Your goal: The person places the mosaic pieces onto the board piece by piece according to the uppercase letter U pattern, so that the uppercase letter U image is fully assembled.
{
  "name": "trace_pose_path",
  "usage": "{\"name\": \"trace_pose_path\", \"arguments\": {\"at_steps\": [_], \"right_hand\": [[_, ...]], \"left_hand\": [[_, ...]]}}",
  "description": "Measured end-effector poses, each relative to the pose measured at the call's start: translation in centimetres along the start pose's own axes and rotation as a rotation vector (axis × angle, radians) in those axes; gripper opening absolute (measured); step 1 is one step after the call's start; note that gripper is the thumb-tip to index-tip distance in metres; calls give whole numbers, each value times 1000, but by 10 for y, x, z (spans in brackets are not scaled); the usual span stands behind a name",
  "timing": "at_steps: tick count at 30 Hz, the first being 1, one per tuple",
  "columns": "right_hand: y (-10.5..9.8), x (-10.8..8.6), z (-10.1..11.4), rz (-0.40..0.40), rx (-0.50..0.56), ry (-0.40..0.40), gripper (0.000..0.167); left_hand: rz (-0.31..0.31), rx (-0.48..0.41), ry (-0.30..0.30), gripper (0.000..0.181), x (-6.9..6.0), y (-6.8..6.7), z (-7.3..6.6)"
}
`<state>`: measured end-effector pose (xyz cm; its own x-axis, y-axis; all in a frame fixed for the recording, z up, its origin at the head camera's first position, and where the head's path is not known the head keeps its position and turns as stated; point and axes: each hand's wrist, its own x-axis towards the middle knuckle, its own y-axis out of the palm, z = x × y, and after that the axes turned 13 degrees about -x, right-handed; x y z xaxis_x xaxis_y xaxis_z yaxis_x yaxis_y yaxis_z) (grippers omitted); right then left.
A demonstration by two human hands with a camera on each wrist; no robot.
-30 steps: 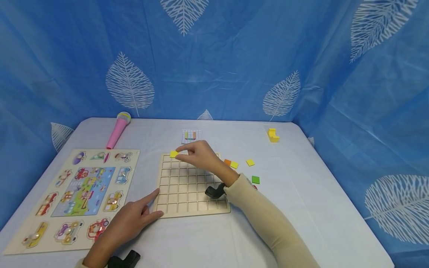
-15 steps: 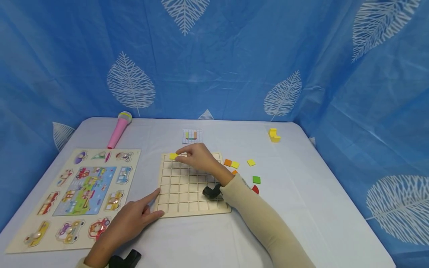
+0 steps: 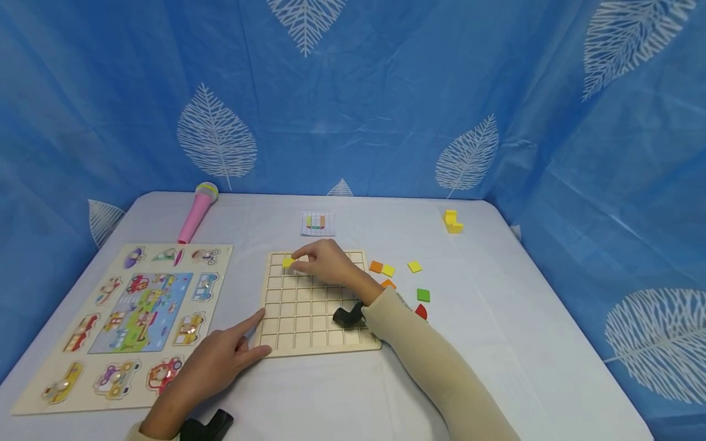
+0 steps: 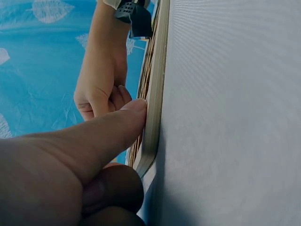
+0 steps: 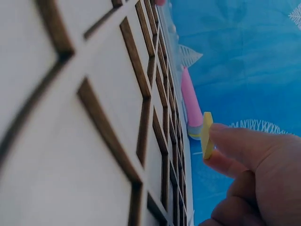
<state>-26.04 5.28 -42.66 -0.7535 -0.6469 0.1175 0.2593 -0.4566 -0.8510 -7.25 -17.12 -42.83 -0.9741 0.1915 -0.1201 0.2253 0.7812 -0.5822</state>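
Note:
My right hand [image 3: 329, 262] pinches a yellow square tile [image 3: 288, 262] between thumb and a finger, over the upper left squares of the wooden grid board [image 3: 287, 324]. In the right wrist view the tile [image 5: 207, 135] is held on edge by the right hand [image 5: 263, 165], a little off the board's face [image 5: 94, 188]. My left hand [image 3: 215, 361] touches the board's lower left edge with index finger and thumb. In the left wrist view, the left hand's [image 4: 70, 160] thumb rests against the board's side [image 4: 157, 94], its other fingers partly hidden.
Right of the board lie orange [image 3: 375, 266], yellow [image 3: 415, 266], green [image 3: 423, 295] and red [image 3: 421, 311] pieces. Behind it is a patterned card [image 3: 317, 224]. A picture puzzle board [image 3: 198, 257] and pink microphone [image 3: 194, 217] are on the left; a yellow block [image 3: 453, 222] stands back right.
My right hand has moved slightly toward me with the yellow tile, from the board's far edge onto its upper squares. The left hand stays at the board's edge.

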Motion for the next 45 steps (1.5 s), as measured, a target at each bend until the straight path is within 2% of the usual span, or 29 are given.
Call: {"name": "trace_pose_path", "arguments": {"at_steps": [6, 16, 24, 45], "right_hand": [[5, 1, -4, 27, -52, -2, 30], [9, 3, -4, 19, -104, -11, 28], [10, 1, -2, 22, -106, 12, 27], [13, 0, -2, 13, -125, 13, 27]], "left_hand": [[1, 0, -12, 74, 0, 1, -1], [-4, 1, -23, 74, 0, 1, 0], [-1, -2, -28, 74, 0, 1, 1], [-1, -4, -28, 74, 0, 1, 1]]}}
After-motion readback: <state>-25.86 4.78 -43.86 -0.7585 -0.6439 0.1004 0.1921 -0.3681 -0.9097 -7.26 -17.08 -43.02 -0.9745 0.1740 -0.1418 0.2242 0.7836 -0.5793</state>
